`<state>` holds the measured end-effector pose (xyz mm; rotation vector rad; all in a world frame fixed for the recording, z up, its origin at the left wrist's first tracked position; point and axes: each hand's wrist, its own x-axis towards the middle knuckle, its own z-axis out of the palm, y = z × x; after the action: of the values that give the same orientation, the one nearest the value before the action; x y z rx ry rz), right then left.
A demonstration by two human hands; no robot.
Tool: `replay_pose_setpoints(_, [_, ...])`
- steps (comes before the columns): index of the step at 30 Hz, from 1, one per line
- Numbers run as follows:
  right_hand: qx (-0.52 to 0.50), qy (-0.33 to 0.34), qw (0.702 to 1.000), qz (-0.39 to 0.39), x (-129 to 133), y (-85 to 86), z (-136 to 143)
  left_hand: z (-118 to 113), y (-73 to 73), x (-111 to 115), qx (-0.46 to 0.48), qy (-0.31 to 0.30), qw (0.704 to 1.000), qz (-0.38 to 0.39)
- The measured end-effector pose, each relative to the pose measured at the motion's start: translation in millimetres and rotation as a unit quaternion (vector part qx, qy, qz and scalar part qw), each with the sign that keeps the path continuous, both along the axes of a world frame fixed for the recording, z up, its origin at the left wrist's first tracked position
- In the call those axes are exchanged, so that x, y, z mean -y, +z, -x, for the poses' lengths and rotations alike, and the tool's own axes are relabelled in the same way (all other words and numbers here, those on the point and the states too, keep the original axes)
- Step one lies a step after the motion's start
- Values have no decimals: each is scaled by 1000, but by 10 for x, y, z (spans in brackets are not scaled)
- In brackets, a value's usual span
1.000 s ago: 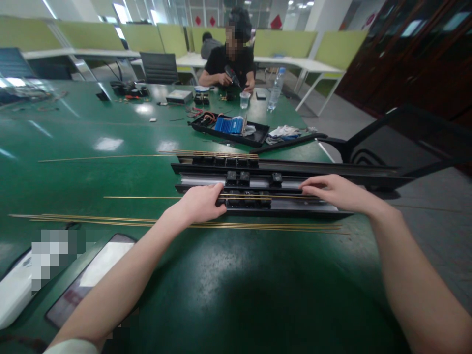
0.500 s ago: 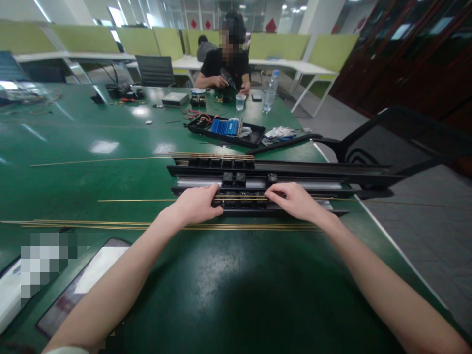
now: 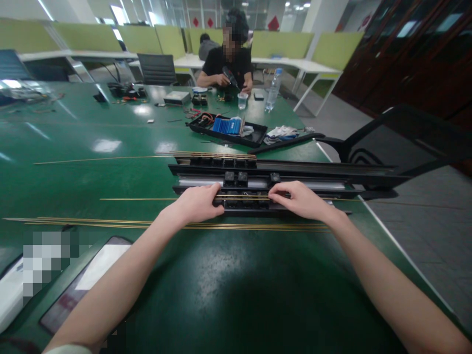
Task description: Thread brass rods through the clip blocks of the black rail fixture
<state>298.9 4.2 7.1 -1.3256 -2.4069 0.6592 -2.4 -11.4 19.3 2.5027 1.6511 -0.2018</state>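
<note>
The right grip point(image 3: 299, 200) pinches thin golden rods point(image 3: 243, 198) above black blocks point(image 3: 233, 203).

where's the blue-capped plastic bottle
In the head view, the plastic bottle stands right of center on the green table, right of the plastic cup.

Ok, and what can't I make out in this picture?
All in the head view:
Stretches of the near black channel: hidden behind the left hand and right hand.
Middle of the nearest golden rods: covered by the left forearm.
Part of the dark flat device: covered by that forearm.
White object: cut off by the left edge, partly pixelated.
Blue block's marking: too small.
</note>
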Motion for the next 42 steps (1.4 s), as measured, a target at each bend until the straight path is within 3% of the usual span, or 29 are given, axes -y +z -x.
replay_pose_setpoints(42, [-25, 11, 999, -25, -11, -25, -53, 1, -16, -14, 6, 0, 1000, -8])
